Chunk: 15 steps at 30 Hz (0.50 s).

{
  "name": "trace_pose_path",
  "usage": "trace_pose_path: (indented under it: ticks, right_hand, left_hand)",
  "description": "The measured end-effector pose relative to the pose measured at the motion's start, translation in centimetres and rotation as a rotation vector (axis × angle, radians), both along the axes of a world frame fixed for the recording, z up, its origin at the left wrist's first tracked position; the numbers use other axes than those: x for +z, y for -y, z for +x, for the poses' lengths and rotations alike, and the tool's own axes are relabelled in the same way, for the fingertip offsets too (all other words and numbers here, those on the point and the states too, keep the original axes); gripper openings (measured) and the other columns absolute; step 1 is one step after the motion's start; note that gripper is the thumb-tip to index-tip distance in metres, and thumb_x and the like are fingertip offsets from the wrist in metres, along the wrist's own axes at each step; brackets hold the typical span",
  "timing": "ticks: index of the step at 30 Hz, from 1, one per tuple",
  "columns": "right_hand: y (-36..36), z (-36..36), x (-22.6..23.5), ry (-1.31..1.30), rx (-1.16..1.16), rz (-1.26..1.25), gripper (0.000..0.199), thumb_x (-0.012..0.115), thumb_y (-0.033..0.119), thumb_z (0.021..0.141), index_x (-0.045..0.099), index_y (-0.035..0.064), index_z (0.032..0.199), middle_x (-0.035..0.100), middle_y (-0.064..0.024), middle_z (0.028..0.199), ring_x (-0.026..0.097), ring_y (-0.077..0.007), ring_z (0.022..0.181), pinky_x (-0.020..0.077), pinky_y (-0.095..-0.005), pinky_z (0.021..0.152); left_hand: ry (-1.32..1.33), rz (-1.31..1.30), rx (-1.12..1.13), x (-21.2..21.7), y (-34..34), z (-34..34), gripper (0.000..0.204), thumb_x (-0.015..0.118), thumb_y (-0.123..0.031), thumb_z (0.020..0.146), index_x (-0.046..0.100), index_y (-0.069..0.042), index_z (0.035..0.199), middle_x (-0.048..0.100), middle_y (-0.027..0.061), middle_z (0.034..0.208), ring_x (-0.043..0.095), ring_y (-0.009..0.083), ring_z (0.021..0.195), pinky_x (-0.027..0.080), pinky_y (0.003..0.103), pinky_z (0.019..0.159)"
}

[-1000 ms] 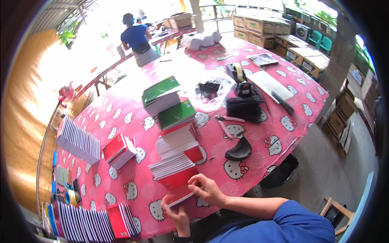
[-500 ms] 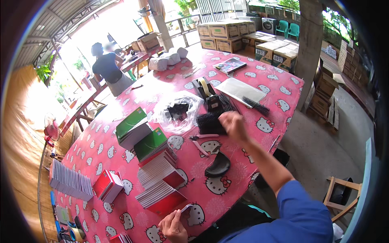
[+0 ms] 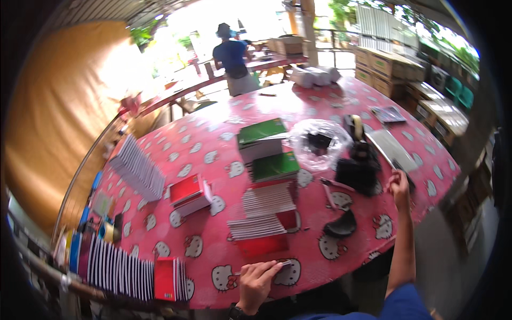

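Observation:
My left hand [image 3: 257, 285] is at the near table edge, its fingers closed on a small, pale-tipped thing I cannot make out. Just beyond it stand red-covered notebooks [image 3: 262, 244], pages up, with green-covered notebooks [image 3: 274, 167] behind. At the right, my right hand [image 3: 399, 188], slightly blurred, is closed over a black bristle brush [image 3: 410, 184]. The hand hides part of the brush, and whether it grips it does not show. Left of that hand lie a black bristly bundle [image 3: 356, 176], pink-handled pliers [image 3: 329, 194] and a curved black piece [image 3: 341, 225].
A clear plastic bag [image 3: 320, 144] with black pieces, a tape dispenser [image 3: 358, 130] and a pale flat sheet [image 3: 392, 148] lie beyond. More notebook rows [image 3: 120, 269] stand on the left. A person [image 3: 232, 58] is at a far table; cardboard boxes [image 3: 386, 66] are stacked back right.
The view has swung left, bringing more notebooks in at the lower left. My right hand has moved from the bristly bundle to the brush by the pale sheet. The left hand stays near the edge.

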State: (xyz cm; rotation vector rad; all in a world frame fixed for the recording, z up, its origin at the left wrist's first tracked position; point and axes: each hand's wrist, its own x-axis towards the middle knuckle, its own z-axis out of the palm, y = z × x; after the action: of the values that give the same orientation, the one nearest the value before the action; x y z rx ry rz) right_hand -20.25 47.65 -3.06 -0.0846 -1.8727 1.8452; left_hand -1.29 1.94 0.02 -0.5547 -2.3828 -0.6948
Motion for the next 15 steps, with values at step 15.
trace_pose_path:
  ticks: [15]
  right_hand:
    - [21.3,13.0,5.6,0.315,0.976,0.110,0.043,0.055,0.003,0.091,0.046,0.0079,0.133,0.053,0.0007,0.082,0.050,-0.0094,0.071,0.0441,-0.0236,0.066]
  left_hand:
    - [0.086,0.133,0.109,0.0,-0.7,0.4,0.027,0.072,-0.003,0.072,0.072,-0.010,0.099,0.067,0.0031,0.084,0.062,0.0179,0.076,0.040,0.032,0.071]
